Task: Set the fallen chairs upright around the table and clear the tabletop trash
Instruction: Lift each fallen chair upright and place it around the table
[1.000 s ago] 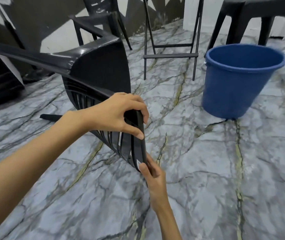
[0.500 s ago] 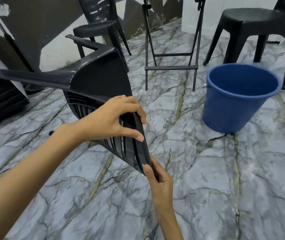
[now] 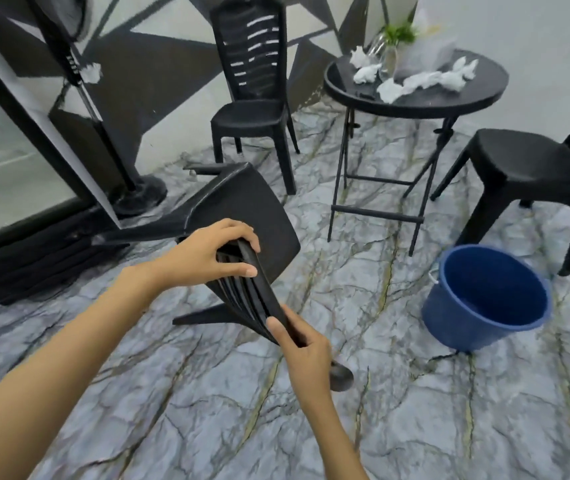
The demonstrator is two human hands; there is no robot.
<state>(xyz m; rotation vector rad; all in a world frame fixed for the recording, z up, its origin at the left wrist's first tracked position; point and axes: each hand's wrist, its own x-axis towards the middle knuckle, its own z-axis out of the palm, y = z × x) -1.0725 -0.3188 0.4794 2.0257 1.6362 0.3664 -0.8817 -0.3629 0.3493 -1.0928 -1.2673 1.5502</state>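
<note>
The left hand (image 3: 207, 254) and right hand (image 3: 306, 344) grip the backrest of a tipped black chair (image 3: 242, 206) half-raised off the floor near two standing chairs (image 3: 247, 116), while crumpled paper (image 3: 422, 81) litters the table (image 3: 456, 98), not yet cleared.

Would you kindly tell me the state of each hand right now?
Left hand: closed, gripping the fallen chair by its backrest edge.
Right hand: closed, gripping the same backrest edge, nearer the camera.

No legible text, no labels, brands, numbers or signs readable anywhere in view
</note>
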